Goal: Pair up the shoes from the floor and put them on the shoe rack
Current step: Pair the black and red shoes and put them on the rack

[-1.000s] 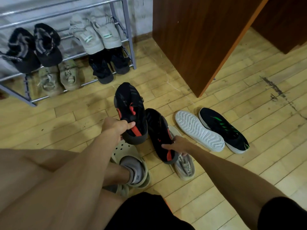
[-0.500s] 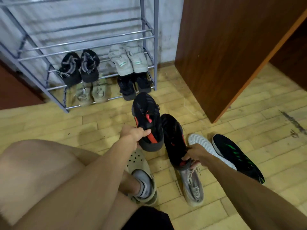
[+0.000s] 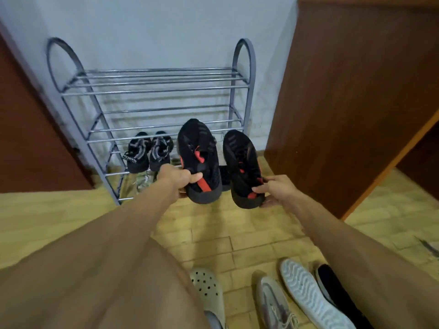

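Each hand pinches one black shoe by its heel: left hand and left shoe, right hand and right shoe, fingers closed, toes pointing straight ahead at the shoe rack.

Brown wooden door, pale wall

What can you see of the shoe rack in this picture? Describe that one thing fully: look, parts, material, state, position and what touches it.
The shoe rack looks like grey metal: two arched end frames joined by tiers of thin horizontal bars. It stands upright on the wooden floor against the pale wall, between brown wooden panels. Its two upper tiers are bare. A pair of black and grey shoes rests on a lower tier, with pale shoes below. Held shoes hide its lower right part.
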Action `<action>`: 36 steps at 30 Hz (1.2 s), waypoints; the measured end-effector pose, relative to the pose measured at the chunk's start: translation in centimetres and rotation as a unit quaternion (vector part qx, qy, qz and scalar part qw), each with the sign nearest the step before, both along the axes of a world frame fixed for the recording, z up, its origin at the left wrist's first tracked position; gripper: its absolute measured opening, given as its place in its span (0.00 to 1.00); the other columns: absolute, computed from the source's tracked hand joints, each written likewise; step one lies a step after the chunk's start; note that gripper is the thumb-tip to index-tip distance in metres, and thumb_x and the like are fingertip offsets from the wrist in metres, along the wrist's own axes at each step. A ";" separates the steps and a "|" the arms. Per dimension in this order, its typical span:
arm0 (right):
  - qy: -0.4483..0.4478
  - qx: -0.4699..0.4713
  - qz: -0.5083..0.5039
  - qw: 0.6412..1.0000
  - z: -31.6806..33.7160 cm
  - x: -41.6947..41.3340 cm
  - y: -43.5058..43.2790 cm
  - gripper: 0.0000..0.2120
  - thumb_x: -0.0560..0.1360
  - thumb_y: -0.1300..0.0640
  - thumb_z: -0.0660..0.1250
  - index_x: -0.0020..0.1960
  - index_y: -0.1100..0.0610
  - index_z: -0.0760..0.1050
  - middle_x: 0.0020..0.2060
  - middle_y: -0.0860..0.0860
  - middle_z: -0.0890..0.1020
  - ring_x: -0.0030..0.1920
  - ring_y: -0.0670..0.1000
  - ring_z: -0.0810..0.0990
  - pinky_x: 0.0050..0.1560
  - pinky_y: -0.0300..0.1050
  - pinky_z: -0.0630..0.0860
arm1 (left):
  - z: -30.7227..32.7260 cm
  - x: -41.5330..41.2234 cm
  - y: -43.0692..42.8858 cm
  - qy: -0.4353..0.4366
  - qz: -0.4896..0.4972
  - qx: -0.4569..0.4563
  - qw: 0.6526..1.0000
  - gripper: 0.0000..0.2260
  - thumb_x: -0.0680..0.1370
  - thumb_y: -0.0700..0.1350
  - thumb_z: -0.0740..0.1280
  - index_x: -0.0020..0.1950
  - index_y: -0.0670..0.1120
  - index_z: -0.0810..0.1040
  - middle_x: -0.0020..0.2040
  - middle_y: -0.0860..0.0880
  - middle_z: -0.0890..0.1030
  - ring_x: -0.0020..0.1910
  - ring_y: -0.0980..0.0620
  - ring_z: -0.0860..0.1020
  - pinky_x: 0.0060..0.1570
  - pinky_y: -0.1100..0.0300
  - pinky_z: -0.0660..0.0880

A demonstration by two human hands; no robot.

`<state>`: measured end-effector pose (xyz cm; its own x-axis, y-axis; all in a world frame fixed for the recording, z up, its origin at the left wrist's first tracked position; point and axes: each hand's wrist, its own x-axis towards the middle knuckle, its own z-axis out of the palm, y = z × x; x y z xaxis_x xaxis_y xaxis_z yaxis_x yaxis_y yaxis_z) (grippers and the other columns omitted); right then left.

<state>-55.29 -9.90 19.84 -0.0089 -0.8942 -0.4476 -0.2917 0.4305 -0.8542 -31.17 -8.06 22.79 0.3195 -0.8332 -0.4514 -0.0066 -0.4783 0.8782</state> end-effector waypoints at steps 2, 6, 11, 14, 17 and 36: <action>-0.020 -0.010 -0.019 1.000 1.2 1.4 -2.7 0.18 0.69 0.68 0.74 0.58 0.66 0.79 0.44 0.57 0.84 0.38 0.57 0.84 0.34 0.50 0.84 | 0.6 1.2 -2.2 -0.004 0.010 -0.003 1.000 0.10 0.69 0.35 0.76 0.42 0.37 0.75 0.47 0.40 0.81 0.46 0.42 0.79 0.46 0.48 0.77; -0.039 -0.015 -0.030 0.999 2.6 3.6 -7.5 0.14 0.70 0.67 0.73 0.55 0.65 0.79 0.44 0.58 0.84 0.36 0.56 0.83 0.26 0.45 0.81 | 1.0 2.4 -6.9 0.004 0.005 -0.002 1.000 0.10 0.69 0.35 0.76 0.41 0.37 0.75 0.42 0.42 0.80 0.38 0.44 0.78 0.44 0.49 0.76; -0.061 -0.019 -0.048 0.997 3.1 5.4 -13.9 0.13 0.72 0.69 0.71 0.56 0.64 0.79 0.40 0.56 0.83 0.36 0.54 0.83 0.25 0.44 0.81 | 0.8 3.2 -14.2 0.013 -0.006 -0.001 1.000 0.09 0.69 0.35 0.75 0.46 0.38 0.78 0.45 0.43 0.81 0.39 0.45 0.79 0.43 0.50 0.76; -0.065 -0.028 -0.047 0.996 3.4 6.3 -17.8 0.13 0.74 0.70 0.69 0.57 0.63 0.78 0.44 0.57 0.82 0.38 0.55 0.82 0.28 0.45 0.82 | 0.4 3.8 -18.9 0.018 -0.016 0.001 1.000 0.13 0.69 0.35 0.75 0.51 0.36 0.78 0.48 0.42 0.82 0.38 0.46 0.80 0.41 0.50 0.77; -0.033 -0.042 -0.048 0.997 3.1 7.2 -21.7 0.14 0.75 0.68 0.68 0.60 0.62 0.77 0.45 0.56 0.81 0.44 0.58 0.83 0.40 0.51 0.83 | -0.3 4.3 -22.9 0.025 -0.016 -0.004 1.000 0.13 0.69 0.36 0.75 0.52 0.37 0.79 0.46 0.43 0.82 0.38 0.46 0.79 0.34 0.52 0.76; 0.034 -0.073 0.004 0.997 1.3 6.0 -24.4 0.20 0.80 0.59 0.61 0.72 0.56 0.68 0.59 0.56 0.78 0.56 0.58 0.81 0.52 0.54 0.81 | -1.7 3.3 -25.4 -0.119 -0.004 -0.079 0.990 0.12 0.74 0.49 0.71 0.39 0.43 0.72 0.44 0.43 0.77 0.43 0.46 0.74 0.46 0.53 0.73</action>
